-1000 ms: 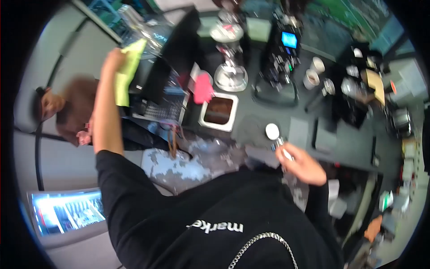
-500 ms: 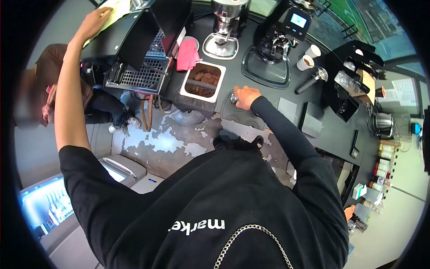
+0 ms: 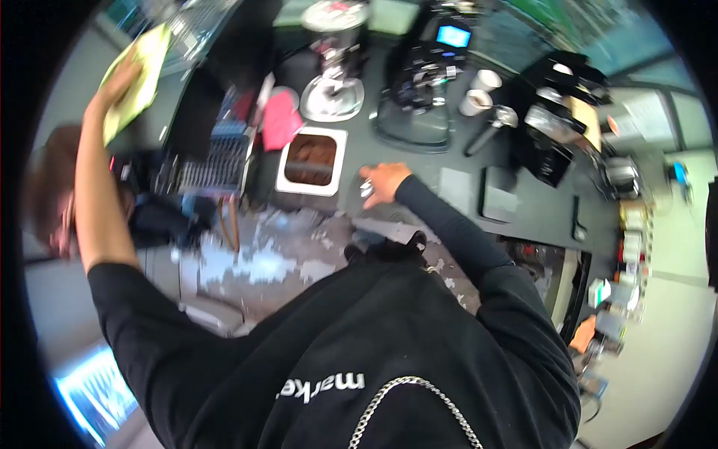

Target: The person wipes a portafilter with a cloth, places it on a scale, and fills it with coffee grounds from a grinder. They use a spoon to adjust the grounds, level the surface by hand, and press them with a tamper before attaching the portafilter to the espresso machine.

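Far out to the left, my left hand (image 3: 123,75) holds a yellow cloth (image 3: 153,63) against the side or top of the dark espresso machine (image 3: 173,101). Its fingers are blurred. At the counter's front, my right hand (image 3: 387,182) has its fingers closed around a small shiny metal tool, seemingly a tamper (image 3: 366,184); most of it is hidden. Just left of that hand is a white-rimmed knock box (image 3: 343,161) with brown coffee pucks in it. A pink cloth (image 3: 280,123) lies behind the box.
Two coffee grinders (image 3: 333,63) (image 3: 419,97) stand at the back. Right of them are paper cups (image 3: 476,102) and a portafilter (image 3: 490,131). Another person (image 3: 63,217) sits at the left, beyond my arm. Bottles and boxes (image 3: 632,247) line the right wall.
My head has turned, so the scene has shifted left and blurred. My left hand has slid slightly toward me with the yellow cloth. Relative to the knock box, my right hand has stayed in place.
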A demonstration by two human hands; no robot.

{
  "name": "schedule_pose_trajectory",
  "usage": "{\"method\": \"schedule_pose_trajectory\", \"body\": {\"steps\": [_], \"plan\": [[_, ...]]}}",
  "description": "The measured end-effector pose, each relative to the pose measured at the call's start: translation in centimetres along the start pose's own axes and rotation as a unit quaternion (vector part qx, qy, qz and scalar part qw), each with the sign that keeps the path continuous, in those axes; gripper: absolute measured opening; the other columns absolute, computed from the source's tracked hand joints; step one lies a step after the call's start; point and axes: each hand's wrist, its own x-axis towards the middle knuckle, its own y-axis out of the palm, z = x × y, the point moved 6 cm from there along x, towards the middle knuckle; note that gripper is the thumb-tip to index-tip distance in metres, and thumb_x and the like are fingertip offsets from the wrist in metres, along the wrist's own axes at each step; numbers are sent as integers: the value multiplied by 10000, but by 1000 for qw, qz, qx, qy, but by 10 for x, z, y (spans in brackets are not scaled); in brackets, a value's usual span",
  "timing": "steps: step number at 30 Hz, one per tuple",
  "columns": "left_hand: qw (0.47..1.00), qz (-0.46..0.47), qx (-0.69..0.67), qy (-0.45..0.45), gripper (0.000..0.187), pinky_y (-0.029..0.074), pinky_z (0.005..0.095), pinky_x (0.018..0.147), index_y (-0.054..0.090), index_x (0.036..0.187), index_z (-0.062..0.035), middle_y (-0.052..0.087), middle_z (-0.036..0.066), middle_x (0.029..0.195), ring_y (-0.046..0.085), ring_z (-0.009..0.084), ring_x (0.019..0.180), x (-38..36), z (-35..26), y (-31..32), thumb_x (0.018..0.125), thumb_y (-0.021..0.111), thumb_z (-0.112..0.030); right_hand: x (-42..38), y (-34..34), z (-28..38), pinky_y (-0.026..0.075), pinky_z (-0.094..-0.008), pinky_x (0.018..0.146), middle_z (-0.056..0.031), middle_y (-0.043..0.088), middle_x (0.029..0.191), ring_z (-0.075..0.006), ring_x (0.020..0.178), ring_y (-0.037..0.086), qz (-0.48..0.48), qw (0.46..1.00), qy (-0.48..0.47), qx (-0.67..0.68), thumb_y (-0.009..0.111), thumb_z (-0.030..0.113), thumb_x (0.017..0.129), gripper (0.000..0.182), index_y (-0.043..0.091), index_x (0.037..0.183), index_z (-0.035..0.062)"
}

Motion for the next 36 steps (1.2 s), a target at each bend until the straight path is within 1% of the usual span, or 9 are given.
{"method": "schedule_pose_trajectory", "body": {"steps": [4, 7, 10, 15, 19, 23, 29, 33, 36], "plan": [[930, 30, 301, -208, 887, 44, 597, 1247, 28, 1647, -360, 180, 183, 1693, 141, 376, 1565, -56, -150, -23, 908, 518, -362, -53, -38, -27, 528, -465, 926, -161, 679, 1135, -360, 1100, 662, -223, 953, -9, 208, 709, 651, 839, 737, 582, 1289, 82], [996, -6, -3, 91, 811, 123, 464, 1265, 134, 1651, -162, 204, 199, 1683, 158, 356, 1564, 8, -46, -13, 970, 481, -432, -97, -43, -82, 545, -369, 866, -112, 725, 1013, -234, 971, 703, -361, 827, -31, 430, 673, 385, 978, 360, 694, 1072, 38], [986, 6, 140, -92, 828, 292, 426, 1201, 356, 1549, 29, 394, 253, 1581, 373, 385, 1475, -13, -65, -22, 1022, 451, -603, -133, -4, -153, 562, -351, 817, -98, 757, 986, -212, 912, 729, -404, 784, 124, 455, 659, 333, 995, 316, 706, 1109, 43], [962, -229, 140, 52, 526, 449, 415, 1076, 543, 1420, 46, 600, 267, 1382, 581, 374, 1299, -93, -240, -76, 1063, 537, -339, -167, 26, -192, 558, -374, 790, -136, 733, 919, -211, 867, 721, -231, 790, 241, 513, 594, 231, 1008, 280, 656, 1176, 16], [851, -415, -197, 253, 293, 506, 396, 1008, 653, 1170, 54, 692, 190, 1196, 664, 295, 1114, -219, -352, 8, 1079, 504, -182, -148, 34, -224, 545, -378, 827, -135, 719, 986, -225, 883, 698, -442, 773, 148, 431, 618, 128, 950, 477, 479, 1399, 47], [919, -97, -376, 74, 97, 484, 270, 546, 691, 893, -9, 709, 87, 805, 623, 119, 604, -284, -449, 184, 923, 627, 58, -110, 21, -276, 568, -337, 695, -134, 707, 1049, -190, 755, 672, -446, 683, 174, 551, 721, 169, 911, 684, 382, 1484, 13], [860, 0, -503, -81, 317, 470, 272, 560, 653, 816, 5, 658, 52, 677, 595, 104, 578, -384, -545, 304, 998, 637, -254, -20, 17, -341, 502, -289, 438, -118, 704, 898, -118, 556, 580, -414, 551, 176, 703, 823, 214, 848, 1100, 45, 1609, 51], [877, -1, -476, -72, 414, 485, 286, 586, 669, 849, 22, 668, 64, 695, 622, 127, 616, -395, -609, 303, 1052, 568, -325, 52, 38, -389, 588, -386, 758, -171, 659, 1281, -250, 813, 736, -653, 565, 242, 442, 861, 255, 781, 980, 290, 1551, 52], [927, -1, -366, -85, 476, 503, 304, 619, 680, 896, 28, 673, 70, 720, 645, 156, 658, -410, -638, 291, 1085, 484, -363, 9, -10, -364, 520, -395, 971, -168, 714, 1208, -270, 1075, 717, -563, 537, 187, 600, 820, 249, 826, 761, 436, 1456, 62]]}}
